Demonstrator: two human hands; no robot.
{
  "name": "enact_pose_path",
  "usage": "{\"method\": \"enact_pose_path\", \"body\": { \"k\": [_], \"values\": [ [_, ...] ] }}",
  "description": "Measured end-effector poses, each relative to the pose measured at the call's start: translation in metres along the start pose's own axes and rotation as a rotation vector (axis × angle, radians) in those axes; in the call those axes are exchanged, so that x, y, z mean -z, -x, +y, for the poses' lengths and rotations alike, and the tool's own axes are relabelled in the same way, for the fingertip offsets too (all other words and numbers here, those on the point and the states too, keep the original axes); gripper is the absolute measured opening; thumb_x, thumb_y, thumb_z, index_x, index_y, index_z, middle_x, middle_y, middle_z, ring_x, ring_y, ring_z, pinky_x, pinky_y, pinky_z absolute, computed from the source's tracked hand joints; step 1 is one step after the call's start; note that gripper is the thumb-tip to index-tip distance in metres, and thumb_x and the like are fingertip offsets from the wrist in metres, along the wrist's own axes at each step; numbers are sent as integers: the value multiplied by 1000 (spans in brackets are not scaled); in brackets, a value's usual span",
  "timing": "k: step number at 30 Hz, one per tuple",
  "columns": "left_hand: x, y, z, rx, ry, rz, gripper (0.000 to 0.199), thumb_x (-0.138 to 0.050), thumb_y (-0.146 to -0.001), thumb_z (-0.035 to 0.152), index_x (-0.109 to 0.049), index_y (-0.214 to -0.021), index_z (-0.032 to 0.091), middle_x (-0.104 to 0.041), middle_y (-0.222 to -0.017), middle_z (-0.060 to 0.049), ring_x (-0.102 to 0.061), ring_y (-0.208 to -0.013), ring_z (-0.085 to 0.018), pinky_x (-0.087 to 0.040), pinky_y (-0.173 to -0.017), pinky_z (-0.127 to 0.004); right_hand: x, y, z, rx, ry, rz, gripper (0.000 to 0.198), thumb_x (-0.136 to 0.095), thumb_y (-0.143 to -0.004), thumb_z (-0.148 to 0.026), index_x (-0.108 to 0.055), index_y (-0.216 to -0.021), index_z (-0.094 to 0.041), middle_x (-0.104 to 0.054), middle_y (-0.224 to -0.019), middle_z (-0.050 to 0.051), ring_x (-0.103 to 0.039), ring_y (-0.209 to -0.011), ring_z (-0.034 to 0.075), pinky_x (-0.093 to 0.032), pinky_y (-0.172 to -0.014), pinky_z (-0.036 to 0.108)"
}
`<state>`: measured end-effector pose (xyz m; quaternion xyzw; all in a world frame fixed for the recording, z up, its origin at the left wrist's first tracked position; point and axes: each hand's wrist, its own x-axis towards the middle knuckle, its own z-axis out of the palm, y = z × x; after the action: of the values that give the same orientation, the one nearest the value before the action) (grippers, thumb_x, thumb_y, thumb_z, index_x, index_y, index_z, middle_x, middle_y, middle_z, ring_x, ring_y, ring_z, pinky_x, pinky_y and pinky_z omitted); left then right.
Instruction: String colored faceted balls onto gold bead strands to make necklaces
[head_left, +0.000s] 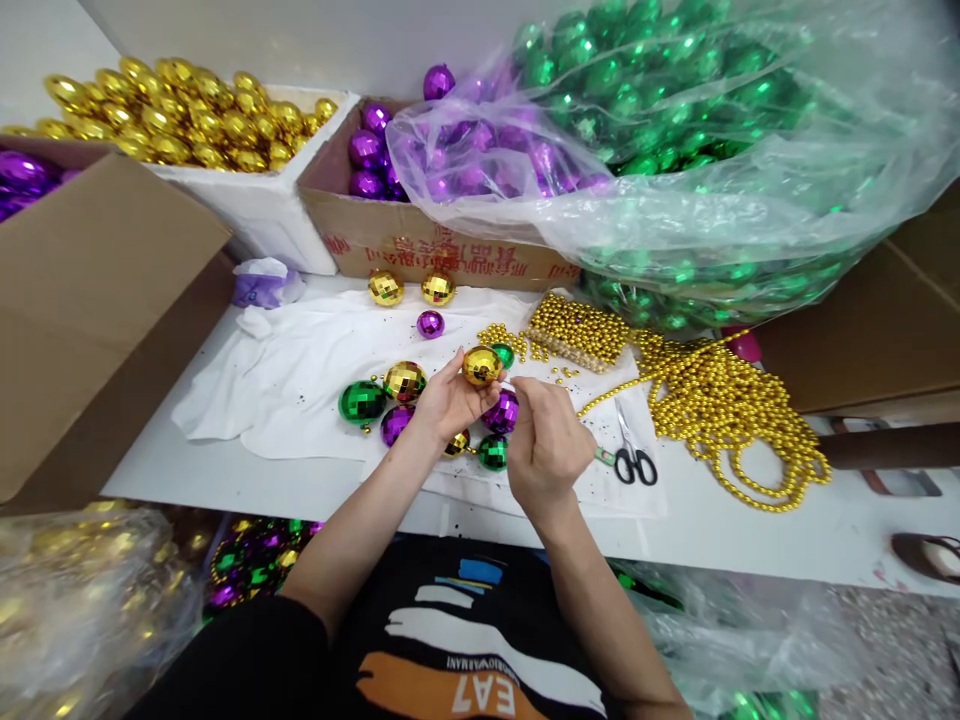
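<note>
The white table [757, 535] is the largest thing, and it goes across the scene from left to right. At its far right side stands a big clear plastic bag [675, 210], full of green balls. A brown cardboard box [112, 310] is at the left, and a white box [289, 220] with many gold balls is at the far left. A white cloth [277, 400] lies in the middle. To the right of it there is a heap of gold bead strings [705, 400].

Above the cloth are the two hands. The right hand [551, 440] has its fingers curled, and its thumb and forefinger pinch a thin pale thing [508, 385], which is too small to tell clearly. The left hand [457, 397] pinches a gold ball [481, 367] between thumb and fingers, so this ball is just to the left of the right hand's fingertips. Around the hands, on the cloth, lie more faceted balls: a green ball [361, 403] is at the left, and a small purple ball [430, 324] is on the far side. The black-handled scissors [634, 464] lie to the right of the right hand.
</note>
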<state>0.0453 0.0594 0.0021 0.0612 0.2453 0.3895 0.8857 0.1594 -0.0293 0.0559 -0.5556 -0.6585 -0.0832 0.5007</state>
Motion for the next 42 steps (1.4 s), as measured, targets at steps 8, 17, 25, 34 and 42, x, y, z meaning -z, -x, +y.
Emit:
{"method": "enact_pose_path", "body": {
  "k": [8, 17, 25, 34, 42],
  "values": [
    [1, 0, 1, -46, 5, 42, 41, -38, -100, 39, -64, -110, 9, -73, -90, -14, -68, -69, -18, -59, -73, -35, -13, 7, -3, 14, 8, 9, 29, -45, -96, -8, -64, -116, -17, -75, -98, 11, -71, -92, 18, -54, -76, 27],
    [3, 7, 10, -225, -53, 60, 23, -56, -91, 29, -65, -108, 16, -73, -91, -8, -68, -71, -16, -56, -66, -28, 17, 42, 24, -426, -146, -231, 18, -54, -95, -24, -70, -91, -18, -67, -73, 4, -62, -65, 14, -49, -63, 26],
    [0, 11, -3, -229, -166, -162, 35, -84, -69, 29, -68, -97, 16, -73, -94, -6, -69, -81, -21, -55, -88, -42, 15, 77, 41, -889, -621, -481, 32, -59, -90, -43, -70, -103, -16, -53, -59, -3, -43, -47, 9, -36, -44, 22],
    [1, 18, -9, -154, -432, -218, 40, -83, -72, 29, -69, -108, 18, -71, -105, -8, -68, -89, -19, -51, -84, -30, -7, 66, 29, -1010, -742, -328, 29, -62, -87, -45, -62, -90, -16, -55, -59, -5, -36, -44, 6, -28, -43, 21],
    [-62, -2, 19, -587, -767, -200, 22, -75, -80, 41, -77, -84, 20, -71, -118, -6, -60, -117, -21, -44, -98, -31, 8, 1, 60, -666, -468, -305, 23, -53, -90, -29, -58, -111, -21, -67, -81, 1, -56, -62, 13, -46, -59, 26]
  ]
}}
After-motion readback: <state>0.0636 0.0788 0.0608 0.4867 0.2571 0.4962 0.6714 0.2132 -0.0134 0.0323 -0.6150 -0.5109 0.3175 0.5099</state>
